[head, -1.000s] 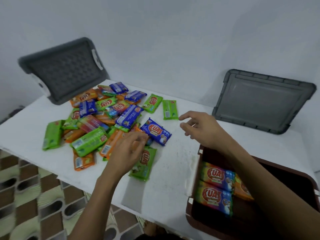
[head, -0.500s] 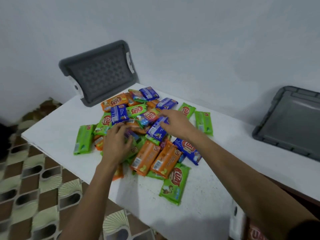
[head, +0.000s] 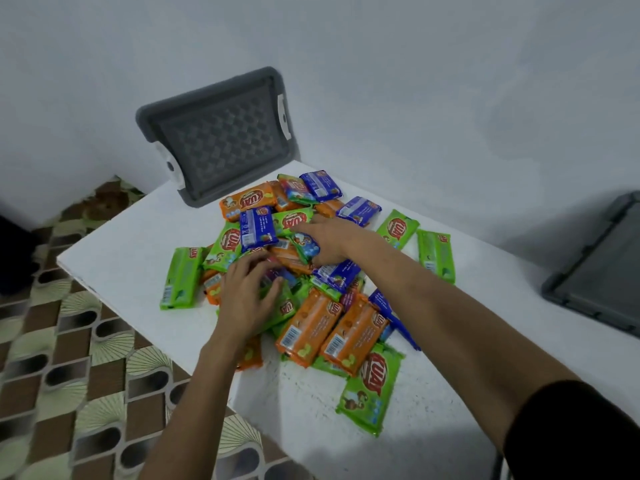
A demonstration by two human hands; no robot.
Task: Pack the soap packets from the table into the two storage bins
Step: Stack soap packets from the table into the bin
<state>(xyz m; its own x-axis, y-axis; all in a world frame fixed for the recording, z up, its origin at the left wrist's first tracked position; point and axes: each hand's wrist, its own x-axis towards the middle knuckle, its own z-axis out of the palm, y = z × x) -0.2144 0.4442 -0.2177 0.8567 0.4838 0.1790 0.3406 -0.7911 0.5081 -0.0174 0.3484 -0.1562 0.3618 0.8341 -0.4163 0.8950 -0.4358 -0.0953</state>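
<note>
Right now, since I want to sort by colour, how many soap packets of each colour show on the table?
Green packets: at least 7
Orange packets: at least 7
Blue packets: 5
Multicoloured packets: at least 2
Total: at least 21; the left hand, the right hand and overlaps may hide more.

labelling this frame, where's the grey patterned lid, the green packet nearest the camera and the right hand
grey patterned lid (head: 221, 136), head view, middle of its patterned panel
green packet nearest the camera (head: 375, 374), head view, on its red logo
right hand (head: 332, 239), head view, back of the hand
</note>
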